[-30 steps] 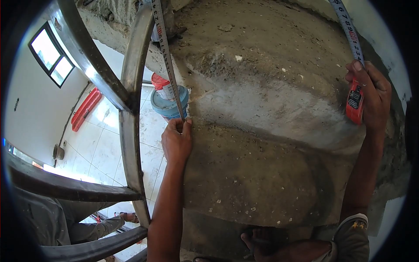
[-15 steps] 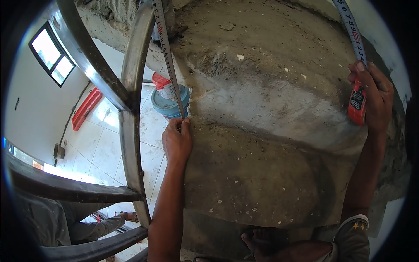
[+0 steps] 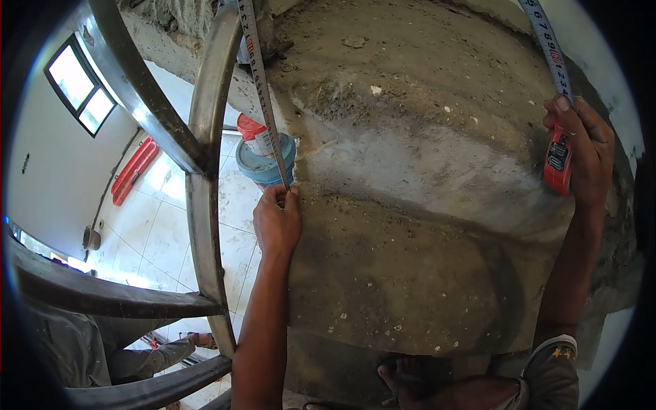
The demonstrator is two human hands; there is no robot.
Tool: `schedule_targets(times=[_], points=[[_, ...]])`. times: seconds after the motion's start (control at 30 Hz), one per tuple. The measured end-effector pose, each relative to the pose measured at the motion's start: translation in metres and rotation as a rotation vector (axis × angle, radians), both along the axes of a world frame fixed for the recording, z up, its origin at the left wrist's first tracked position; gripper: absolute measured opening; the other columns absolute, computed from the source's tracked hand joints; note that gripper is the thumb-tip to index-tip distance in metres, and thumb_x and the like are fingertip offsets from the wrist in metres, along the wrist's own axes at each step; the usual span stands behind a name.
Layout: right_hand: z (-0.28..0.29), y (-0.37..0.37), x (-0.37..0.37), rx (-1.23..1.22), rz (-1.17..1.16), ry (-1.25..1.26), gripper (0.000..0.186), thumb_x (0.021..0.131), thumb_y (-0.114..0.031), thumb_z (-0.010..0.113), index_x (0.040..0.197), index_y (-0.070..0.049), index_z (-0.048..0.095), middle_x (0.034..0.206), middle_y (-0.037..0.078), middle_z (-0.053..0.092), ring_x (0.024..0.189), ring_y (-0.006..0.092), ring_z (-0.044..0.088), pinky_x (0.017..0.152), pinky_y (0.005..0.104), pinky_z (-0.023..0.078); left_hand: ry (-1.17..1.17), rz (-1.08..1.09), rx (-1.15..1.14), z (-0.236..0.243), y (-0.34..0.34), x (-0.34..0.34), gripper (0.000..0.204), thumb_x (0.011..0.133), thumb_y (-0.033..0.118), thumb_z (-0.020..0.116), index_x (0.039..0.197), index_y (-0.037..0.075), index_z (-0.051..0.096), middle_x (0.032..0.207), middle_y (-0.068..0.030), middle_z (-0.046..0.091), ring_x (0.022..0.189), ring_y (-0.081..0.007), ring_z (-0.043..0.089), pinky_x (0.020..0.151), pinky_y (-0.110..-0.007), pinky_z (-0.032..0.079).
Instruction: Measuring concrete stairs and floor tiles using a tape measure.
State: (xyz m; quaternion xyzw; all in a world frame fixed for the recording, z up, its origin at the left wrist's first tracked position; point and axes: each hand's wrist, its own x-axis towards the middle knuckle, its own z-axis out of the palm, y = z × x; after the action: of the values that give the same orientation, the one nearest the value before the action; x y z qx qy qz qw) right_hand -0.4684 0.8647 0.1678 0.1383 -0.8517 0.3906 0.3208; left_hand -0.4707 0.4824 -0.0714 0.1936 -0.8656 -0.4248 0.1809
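Note:
My left hand (image 3: 279,217) pinches the end of a tape measure's blade (image 3: 265,99) at the left edge of a rough concrete step (image 3: 410,273). From there the blade runs up and out of the picture at the top. At the right, my right hand (image 3: 589,147) is wrapped round the red tape measure case (image 3: 558,164). Another stretch of blade (image 3: 544,41) rises from the case past my thumb to the top edge. The loop between the two stretches lies outside the view.
A metal railing (image 3: 203,232) stands left of the steps. Beyond it, lower down, are a blue bucket (image 3: 254,164) with a red-and-white tub (image 3: 254,134), a long red case (image 3: 135,171) on the tiled floor (image 3: 160,236), and a person in grey clothes (image 3: 75,348).

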Motion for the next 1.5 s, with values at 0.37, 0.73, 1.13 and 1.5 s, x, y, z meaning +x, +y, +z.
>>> schedule_targets(times=[0.37,0.73,1.13,1.5], points=[[-0.002,0.002,-0.002,-0.012,0.008,-0.001,0.036,0.097,-0.031,0.07,0.103,0.005,0.074,0.088,0.007,0.069,0.082,0.0129,0.065,0.075,0.0256,0.049,0.001,0.0,-0.059,0.0,0.001,0.002,0.028,0.098,0.027,0.063,0.106,0.001,0.069,0.097,-0.0209,0.074,0.091,-0.0388,0.07,0.081,-0.046,0.052],[0.001,-0.002,0.003,-0.027,0.011,0.009,0.029,0.096,-0.026,0.069,0.099,0.003,0.074,0.084,0.006,0.069,0.078,0.0115,0.064,0.071,0.0256,0.048,0.054,-0.022,-0.097,-0.002,0.0,-0.002,0.027,0.098,0.026,0.062,0.103,0.0,0.069,0.095,-0.0219,0.073,0.091,-0.0394,0.07,0.082,-0.046,0.052],[0.006,0.0,-0.001,0.066,0.117,0.141,0.033,0.088,-0.021,0.07,0.067,0.001,0.06,0.058,0.015,0.052,0.051,0.029,0.048,0.052,0.0416,0.038,0.112,-0.064,-0.16,-0.004,0.002,0.003,0.031,0.097,0.026,0.066,0.098,-0.004,0.069,0.087,-0.0201,0.073,0.079,-0.032,0.069,0.076,-0.042,0.052],[0.006,0.008,-0.01,0.093,0.171,0.179,0.033,0.087,-0.021,0.07,0.065,0.0,0.058,0.06,0.018,0.053,0.057,0.0386,0.054,0.055,0.0476,0.041,0.075,-0.052,-0.163,0.007,0.012,0.002,0.029,0.099,0.024,0.063,0.099,-0.005,0.069,0.087,-0.0206,0.072,0.079,-0.0318,0.069,0.076,-0.042,0.052]])
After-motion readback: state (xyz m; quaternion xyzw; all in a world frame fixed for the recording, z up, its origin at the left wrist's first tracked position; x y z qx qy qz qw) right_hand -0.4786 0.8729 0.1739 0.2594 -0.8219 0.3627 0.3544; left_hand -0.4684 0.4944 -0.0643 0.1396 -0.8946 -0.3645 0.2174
